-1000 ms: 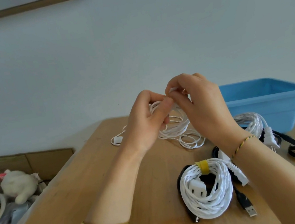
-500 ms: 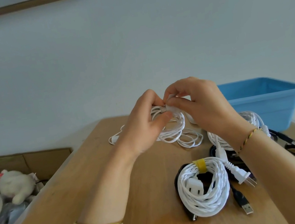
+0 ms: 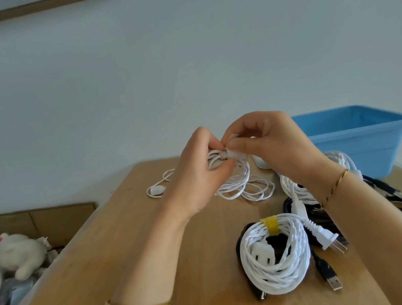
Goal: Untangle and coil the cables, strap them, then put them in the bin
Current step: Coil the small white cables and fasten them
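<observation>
Above the far part of the wooden table (image 3: 110, 254), my left hand (image 3: 196, 177) grips a coil of thin white cable (image 3: 237, 181). Against it, my right hand (image 3: 271, 148) pinches a white strap wrapped round the top of that coil. The cable's loose end with a small white plug (image 3: 155, 190) trails to the left on the table. Nearer me lies a thick white coil (image 3: 274, 255) bound with a yellow strap (image 3: 269, 225). Another white coil (image 3: 297, 186) sits partly hidden behind my right wrist. The blue bin (image 3: 358, 135) stands at the back right.
Black cables (image 3: 322, 265) with a USB plug lie under and beside the strapped white coil, and a black cable (image 3: 395, 196) lies in front of the bin. Left of the table, a cardboard box (image 3: 45, 222) holds a white plush toy (image 3: 19, 254) and clutter.
Both hands have lowered slightly with the thin coil. My right fingers have worked the white strap round the top of the coil, where it now looks wrapped tight.
</observation>
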The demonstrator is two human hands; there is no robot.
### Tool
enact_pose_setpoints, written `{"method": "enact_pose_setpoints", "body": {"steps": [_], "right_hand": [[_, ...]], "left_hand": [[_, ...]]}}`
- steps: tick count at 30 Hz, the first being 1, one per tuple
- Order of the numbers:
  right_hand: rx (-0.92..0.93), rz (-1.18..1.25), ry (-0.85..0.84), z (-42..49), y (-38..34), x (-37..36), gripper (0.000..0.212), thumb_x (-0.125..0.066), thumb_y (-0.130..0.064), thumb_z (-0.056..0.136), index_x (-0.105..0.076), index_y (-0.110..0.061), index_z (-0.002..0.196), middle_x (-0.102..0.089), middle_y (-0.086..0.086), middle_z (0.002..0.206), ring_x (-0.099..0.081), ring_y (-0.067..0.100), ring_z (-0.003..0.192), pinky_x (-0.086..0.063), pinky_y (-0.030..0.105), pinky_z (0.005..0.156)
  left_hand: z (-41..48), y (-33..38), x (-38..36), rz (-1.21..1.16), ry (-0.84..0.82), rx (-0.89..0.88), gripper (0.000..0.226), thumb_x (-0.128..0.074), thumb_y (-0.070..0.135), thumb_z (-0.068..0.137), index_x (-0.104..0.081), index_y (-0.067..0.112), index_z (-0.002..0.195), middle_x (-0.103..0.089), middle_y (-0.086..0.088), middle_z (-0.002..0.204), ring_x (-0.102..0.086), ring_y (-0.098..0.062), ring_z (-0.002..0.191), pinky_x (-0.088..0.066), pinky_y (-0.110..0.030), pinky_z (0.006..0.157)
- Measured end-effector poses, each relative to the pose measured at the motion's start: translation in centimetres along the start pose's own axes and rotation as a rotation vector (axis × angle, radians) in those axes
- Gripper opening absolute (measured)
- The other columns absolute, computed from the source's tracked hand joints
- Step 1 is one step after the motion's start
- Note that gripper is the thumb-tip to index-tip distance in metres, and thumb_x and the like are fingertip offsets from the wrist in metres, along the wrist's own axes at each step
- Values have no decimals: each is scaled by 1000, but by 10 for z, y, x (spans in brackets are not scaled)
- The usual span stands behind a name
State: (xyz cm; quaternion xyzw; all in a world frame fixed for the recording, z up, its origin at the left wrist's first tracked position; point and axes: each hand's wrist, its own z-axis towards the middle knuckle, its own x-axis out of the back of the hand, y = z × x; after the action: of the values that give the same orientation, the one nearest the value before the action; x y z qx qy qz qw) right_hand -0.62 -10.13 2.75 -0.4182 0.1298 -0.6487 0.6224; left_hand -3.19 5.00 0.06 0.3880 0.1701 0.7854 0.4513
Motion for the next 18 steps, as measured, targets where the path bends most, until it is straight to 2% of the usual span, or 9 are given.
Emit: {"method": "enact_pose_setpoints", "body": {"steps": [3,6,8,11,13,15,18], "right_hand": [[-6,55,4,0,2,0,12,-63,4,83,-71,-5,83,-70,3,79,-63,7,72,-52,19,70],[-36,108,-2,1,4,1,11,-62,3,84,-71,-4,85,-72,7,82,-66,12,75,-54,24,72],[-65,124,-18,1,5,0,10,-62,3,84,-71,-1,87,-72,9,83,-66,14,74,-54,23,71],[-117,203,-22,0,6,0,13,-62,4,84,-71,-5,84,-70,8,78,-65,12,70,-54,21,68],[-150,238,-14,1,5,0,15,-62,4,84,-68,-9,86,-64,7,74,-60,10,62,-51,19,59],[-217,296,20,1,6,-2,15,-62,5,84,-60,-9,90,-54,6,69,-50,5,49,-40,14,45],[-303,383,73,1,7,-5,20,-62,7,83,-52,-9,87,-45,4,67,-43,5,45,-34,13,39]], "left_hand": [[-1,3,-2,-2,8,-8,34,-68,7,84,-39,24,85,-51,5,82,-48,1,67,-40,-16,60],[0,5,-4,-39,-6,-49,41,-67,4,83,-33,25,89,-47,1,82,-46,-1,64,-41,-21,58],[-1,5,-5,-30,-16,-66,45,-67,4,84,-30,28,91,-43,4,81,-44,0,62,-40,-17,57],[-1,4,-6,-9,-15,-79,48,-67,5,84,-28,32,92,-43,6,81,-46,1,64,-41,-14,59],[0,4,-7,-3,-15,-88,49,-67,6,84,-28,34,93,-45,5,82,-48,0,66,-42,-15,60],[0,5,-9,6,-19,-91,49,-67,7,84,-29,36,94,-44,6,83,-49,-2,67,-44,-19,62],[-1,5,-14,31,-3,-120,52,-67,4,82,-29,36,95,-42,7,86,-51,-8,71,-46,-26,66]]}}
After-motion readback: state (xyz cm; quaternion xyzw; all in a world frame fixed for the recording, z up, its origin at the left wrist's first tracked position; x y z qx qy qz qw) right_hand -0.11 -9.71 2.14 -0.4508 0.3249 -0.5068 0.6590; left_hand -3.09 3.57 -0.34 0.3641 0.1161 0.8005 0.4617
